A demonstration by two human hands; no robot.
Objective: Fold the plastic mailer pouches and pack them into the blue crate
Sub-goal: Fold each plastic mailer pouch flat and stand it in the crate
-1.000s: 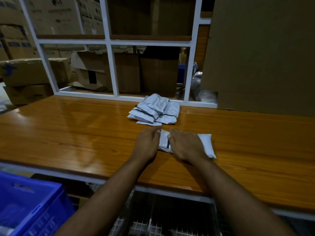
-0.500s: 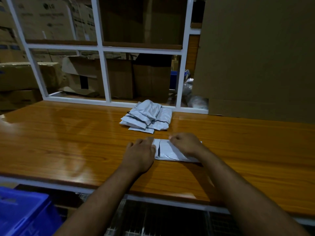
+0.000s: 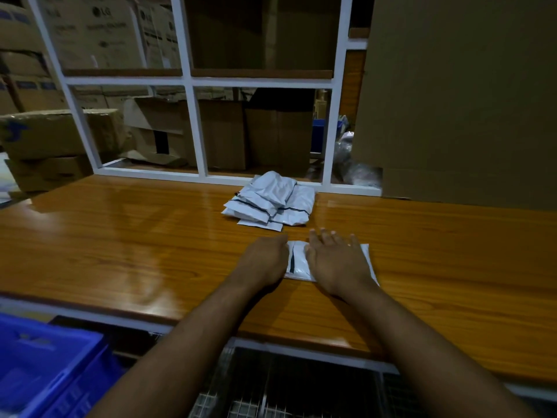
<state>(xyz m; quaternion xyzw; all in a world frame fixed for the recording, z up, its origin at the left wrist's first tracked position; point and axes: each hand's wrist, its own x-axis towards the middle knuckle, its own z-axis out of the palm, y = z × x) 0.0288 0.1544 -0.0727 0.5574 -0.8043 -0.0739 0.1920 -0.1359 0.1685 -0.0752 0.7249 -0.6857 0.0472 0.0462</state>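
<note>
Head view, looking forward and down.

Wooden table (image 3: pixel 135 248), glossy, orange-brown, running across the middle.

White mailer pouch (image 3: pixel 298 260) lying flat on the table near its front edge, dark strip across its left part, far right corner poking out past the right hand.

Left hand (image 3: pixel 263 260) at the pouch's left end, knuckles up, fingers curled under and out of sight; whether pinching the edge or merely pressing on it, impossible to tell.

Right hand (image 3: pixel 336 260) palm down on the pouch's right part, fingers straight and slightly spread, pointing away from the body, pressing flat.

Both hands close together, a narrow band of pouch showing between them.

Pile of pouches (image 3: pixel 271 202) farther back on the table, white with dark seams, loosely stacked and overlapping, near the white frame (image 3: pixel 193 128) and apart from the pouch under the hands.

Blue crate (image 3: pixel 45 366) at lower left, below table level and in front of the table's edge, only one corner in view, contents too dark to make out.

Behind the frame, cardboard boxes (image 3: pixel 90 31) stacked on the left and in the middle.

Large cardboard sheet (image 3: pixel 461 95) upright at the right, standing at the table's back edge.

Wire mesh (image 3: pixel 286 387) below the table's front edge, between the forearms.
</note>
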